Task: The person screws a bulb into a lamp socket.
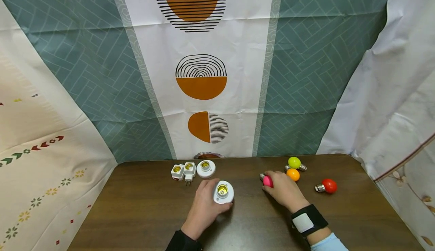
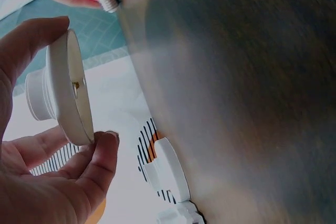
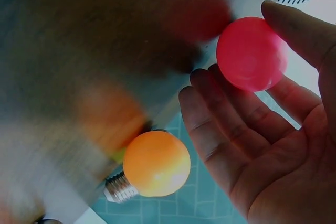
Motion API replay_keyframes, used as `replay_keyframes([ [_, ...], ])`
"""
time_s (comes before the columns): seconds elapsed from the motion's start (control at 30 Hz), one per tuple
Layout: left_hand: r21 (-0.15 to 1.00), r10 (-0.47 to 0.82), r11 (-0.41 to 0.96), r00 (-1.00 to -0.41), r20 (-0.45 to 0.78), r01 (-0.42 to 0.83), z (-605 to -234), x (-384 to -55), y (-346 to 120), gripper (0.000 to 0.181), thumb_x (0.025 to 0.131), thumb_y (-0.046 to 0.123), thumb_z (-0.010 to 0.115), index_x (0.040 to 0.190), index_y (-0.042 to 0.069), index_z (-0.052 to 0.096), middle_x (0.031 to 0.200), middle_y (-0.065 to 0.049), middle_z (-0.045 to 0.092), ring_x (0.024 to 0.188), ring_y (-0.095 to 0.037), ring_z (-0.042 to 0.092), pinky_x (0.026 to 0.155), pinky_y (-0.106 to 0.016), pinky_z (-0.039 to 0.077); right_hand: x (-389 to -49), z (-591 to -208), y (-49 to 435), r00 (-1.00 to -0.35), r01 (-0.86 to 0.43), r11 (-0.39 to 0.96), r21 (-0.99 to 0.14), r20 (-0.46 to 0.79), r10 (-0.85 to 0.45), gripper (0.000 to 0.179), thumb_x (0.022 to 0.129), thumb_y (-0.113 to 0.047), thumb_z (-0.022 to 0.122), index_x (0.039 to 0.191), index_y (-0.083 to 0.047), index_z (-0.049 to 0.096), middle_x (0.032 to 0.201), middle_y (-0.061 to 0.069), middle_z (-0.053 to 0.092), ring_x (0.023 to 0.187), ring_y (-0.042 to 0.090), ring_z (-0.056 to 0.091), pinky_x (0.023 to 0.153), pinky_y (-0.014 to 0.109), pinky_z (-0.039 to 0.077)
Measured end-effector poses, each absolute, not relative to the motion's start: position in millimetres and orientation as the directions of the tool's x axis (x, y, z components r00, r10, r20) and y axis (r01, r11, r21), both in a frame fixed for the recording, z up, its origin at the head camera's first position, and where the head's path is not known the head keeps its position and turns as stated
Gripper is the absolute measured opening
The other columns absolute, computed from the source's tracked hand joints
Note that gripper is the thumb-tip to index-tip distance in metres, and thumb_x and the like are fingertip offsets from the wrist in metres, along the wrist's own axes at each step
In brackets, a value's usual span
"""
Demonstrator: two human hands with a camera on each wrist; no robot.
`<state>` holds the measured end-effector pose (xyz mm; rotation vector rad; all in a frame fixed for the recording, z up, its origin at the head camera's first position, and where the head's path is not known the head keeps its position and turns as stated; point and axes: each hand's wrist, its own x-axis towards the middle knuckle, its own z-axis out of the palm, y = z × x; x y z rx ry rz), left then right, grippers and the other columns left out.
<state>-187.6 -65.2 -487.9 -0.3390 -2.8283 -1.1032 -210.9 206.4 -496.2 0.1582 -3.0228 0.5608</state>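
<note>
My left hand (image 1: 206,208) grips a round white lamp holder (image 1: 229,195) by its rim, with the brass-lined socket facing up. The left wrist view shows the holder's hollow underside (image 2: 79,95), thumb at one edge and fingertips at the other, raised off the table. To the right, my right hand (image 1: 284,191) holds a pink light bulb (image 1: 267,182) between thumb and fingers. Its metal screw base (image 2: 109,3) points away from the palm. Close beyond the right hand lies an orange bulb (image 3: 157,163), on its side.
Behind the left hand stand another round lamp holder (image 1: 209,172) and two white plug-in sockets (image 1: 176,174). A yellow-green bulb (image 1: 294,162) lies by the orange one. A red bulb (image 1: 329,185) rests farther right on the brown table (image 1: 142,209). Curtains hang behind the table.
</note>
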Motion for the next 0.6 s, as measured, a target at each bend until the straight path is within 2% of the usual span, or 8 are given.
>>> replay_keyframes([
  [0.2, 0.649, 0.187, 0.72, -0.97, 0.156, 0.243, -486.0, -184.3, -65.3, 0.081, 0.055, 0.039, 0.087, 0.122, 0.007, 0.055, 0.108, -0.004, 0.058, 0.093, -0.014, 0.055, 0.08, -0.033, 0.047, -206.1, -490.3, 205.9, -0.995, -0.096, 0.919, -0.382, 0.052, -0.082, 0.049, 0.073, -0.028, 0.078, 0.115, -0.008, 0.062, 0.105, 0.01, 0.066, 0.087, 0.021, 0.061, 0.079, 0.041, 0.053],
  [0.4, 0.652, 0.187, 0.713, -0.966, 0.178, 0.258, -486.3, -182.2, -65.0, 0.079, 0.054, 0.04, 0.087, 0.118, 0.007, 0.055, 0.103, 0.0, 0.057, 0.091, -0.013, 0.055, 0.078, -0.032, 0.047, -201.2, -476.6, 205.4, -0.995, -0.095, 0.886, -0.454, 0.067, -0.072, 0.062, 0.071, -0.023, 0.081, 0.122, -0.007, 0.05, 0.104, 0.01, 0.066, 0.081, 0.018, 0.061, 0.078, 0.04, 0.054],
  [0.6, 0.646, 0.159, 0.712, -0.959, 0.235, 0.276, -487.2, -182.0, -62.4, 0.078, 0.053, 0.038, 0.087, 0.118, 0.01, 0.054, 0.105, -0.001, 0.056, 0.092, -0.014, 0.055, 0.08, -0.033, 0.047, -195.0, -459.2, 206.6, -0.991, -0.101, 0.877, -0.47, 0.129, -0.045, 0.056, 0.07, -0.024, 0.081, 0.112, -0.009, 0.048, 0.094, 0.008, 0.064, 0.074, 0.017, 0.058, 0.072, 0.036, 0.055],
])
